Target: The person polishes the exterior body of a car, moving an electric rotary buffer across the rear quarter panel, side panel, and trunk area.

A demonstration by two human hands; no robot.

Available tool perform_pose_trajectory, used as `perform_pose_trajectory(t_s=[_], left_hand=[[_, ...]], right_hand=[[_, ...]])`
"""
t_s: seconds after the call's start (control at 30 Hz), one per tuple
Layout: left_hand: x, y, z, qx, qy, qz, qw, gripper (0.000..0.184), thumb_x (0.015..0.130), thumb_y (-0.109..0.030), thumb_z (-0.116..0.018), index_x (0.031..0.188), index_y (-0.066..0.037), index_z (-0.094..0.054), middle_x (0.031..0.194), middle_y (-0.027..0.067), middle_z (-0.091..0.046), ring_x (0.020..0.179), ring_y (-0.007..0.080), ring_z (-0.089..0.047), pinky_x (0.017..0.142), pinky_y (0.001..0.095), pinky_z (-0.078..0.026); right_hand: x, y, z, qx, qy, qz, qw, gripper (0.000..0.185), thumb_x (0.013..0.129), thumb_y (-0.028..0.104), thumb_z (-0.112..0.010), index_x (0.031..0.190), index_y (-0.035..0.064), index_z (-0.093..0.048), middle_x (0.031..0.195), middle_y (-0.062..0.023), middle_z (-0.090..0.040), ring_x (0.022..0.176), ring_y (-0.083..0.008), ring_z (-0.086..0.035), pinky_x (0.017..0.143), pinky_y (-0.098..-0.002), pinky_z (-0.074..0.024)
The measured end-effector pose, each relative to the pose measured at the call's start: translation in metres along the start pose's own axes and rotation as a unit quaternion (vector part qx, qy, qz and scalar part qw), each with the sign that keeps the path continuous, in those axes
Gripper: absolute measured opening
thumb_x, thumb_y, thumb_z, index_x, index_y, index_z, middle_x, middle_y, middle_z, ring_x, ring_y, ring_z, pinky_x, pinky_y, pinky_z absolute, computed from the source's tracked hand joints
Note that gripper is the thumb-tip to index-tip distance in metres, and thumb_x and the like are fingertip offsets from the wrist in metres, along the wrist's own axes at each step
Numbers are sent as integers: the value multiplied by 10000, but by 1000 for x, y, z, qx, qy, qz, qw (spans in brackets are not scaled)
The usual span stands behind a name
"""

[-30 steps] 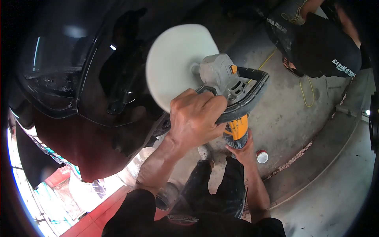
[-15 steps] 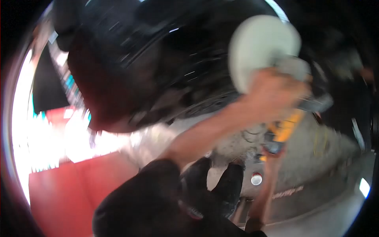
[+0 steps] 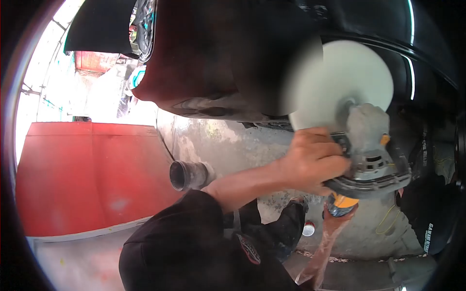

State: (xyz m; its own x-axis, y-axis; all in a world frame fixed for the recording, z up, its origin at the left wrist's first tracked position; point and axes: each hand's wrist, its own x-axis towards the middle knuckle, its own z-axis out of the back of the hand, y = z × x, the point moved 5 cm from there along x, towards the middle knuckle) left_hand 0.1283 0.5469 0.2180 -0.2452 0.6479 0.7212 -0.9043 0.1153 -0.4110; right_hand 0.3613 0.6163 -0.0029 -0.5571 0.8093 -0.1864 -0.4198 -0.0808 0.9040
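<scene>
A polisher (image 3: 369, 128) with a grey head, a black loop handle and a yellow body is held between both my hands. Its large round white pad (image 3: 335, 77) is blurred along the left edge and lies over the glossy black car bodywork (image 3: 204, 58); whether it touches cannot be told. My left hand (image 3: 315, 157) is closed around the side of the black loop handle, fingers wrapped. Lower down, my right hand (image 3: 340, 218) grips the rear end of the yellow body, partly hidden behind the tool.
A red panel (image 3: 97, 179) stands at the left. A dark round pipe or can (image 3: 187, 175) is beside it on the concrete floor (image 3: 233, 150). A small white-topped tin (image 3: 308, 229) sits near my feet. At the right are dark cloth with white lettering (image 3: 422, 218) and a yellow cord (image 3: 387, 220).
The view has swung, bringing more of the red panel and the dark pipe into sight. Polisher and hands appear lower in the picture. Both hands have stayed on the tool.
</scene>
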Motion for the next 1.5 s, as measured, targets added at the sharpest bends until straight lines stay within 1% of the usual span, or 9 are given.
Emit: perform_pose_trajectory(t_s=[0.03,0.23,0.4,0.47,0.67,0.77,0.93,1.17,1.5], left_hand=[[-16,5,26,-9,-8,2,1000,253,639,-16,-784,651,-67,-536,612,50,-515,496,231,-546,503,352,-445],[-101,34,191,6,-33,45,998,190,711,94,-717,680,-12,-563,604,77,-501,497,240,-521,482,366,-433],[-183,55,325,83,-112,93,986,243,754,71,-665,631,-38,-486,550,67,-461,456,210,-464,458,343,-416],[-211,60,373,89,-120,117,982,244,842,60,-621,670,-13,-465,595,104,-524,516,196,-496,510,347,-445],[-257,56,456,169,-167,205,950,272,763,132,-626,658,0,-413,647,152,-577,599,207,-544,610,346,-483],[-236,55,455,177,-185,172,951,306,799,80,-652,639,-18,-411,568,93,-489,490,225,-489,481,324,-412],[-177,61,413,126,-150,133,972,225,640,38,-696,640,-18,-478,588,117,-499,488,274,-498,470,341,-389],[-32,33,348,109,-120,27,986,245,669,40,-682,628,-37,-453,593,111,-491,485,276,-503,468,340,-390],[208,23,296,20,-137,-18,990,157,663,-71,-724,758,10,-628,638,187,-602,586,341,-643,546,360,-483]], right_hand=[[-10,17,-15,-34,17,18,999,994,627,127,-921,1420,-42,-346,1288,-211,-525,1207,-311,-517,1046,-443,-401],[-88,91,-133,1,78,32,996,876,647,53,-879,1374,-25,-396,1258,-198,-564,1175,-299,-557,1032,-417,-421],[-141,145,-237,-45,146,90,984,792,719,147,-846,1381,20,-431,1199,-255,-619,1111,-402,-641,912,-448,-531],[-158,171,-275,-54,198,59,977,812,711,85,-830,1408,28,-416,1212,-233,-619,1121,-374,-643,926,-415,-523],[-184,214,-333,-74,261,89,958,770,760,125,-754,1446,81,-406,1165,-259,-642,1037,-453,-644,858,-470,-538],[-182,230,-326,-72,240,104,962,759,771,109,-724,1456,93,-398,1165,-259,-642,1040,-466,-635,860,-483,-533],[-159,238,-270,-75,171,55,981,811,708,111,-841,1398,53,-419,1114,-244,-681,1084,-401,-662,868,-451,-547],[-101,276,-163,-13,70,81,994,826,655,47,-881,1341,7,-423,1153,-171,-674,1118,-291,-658,943,-388,-507],[18,393,-40,1,-58,188,980,717,638,50,-886,1222,16,-472,1082,-163,-672,1048,-285,-654,913,-379,-500]])
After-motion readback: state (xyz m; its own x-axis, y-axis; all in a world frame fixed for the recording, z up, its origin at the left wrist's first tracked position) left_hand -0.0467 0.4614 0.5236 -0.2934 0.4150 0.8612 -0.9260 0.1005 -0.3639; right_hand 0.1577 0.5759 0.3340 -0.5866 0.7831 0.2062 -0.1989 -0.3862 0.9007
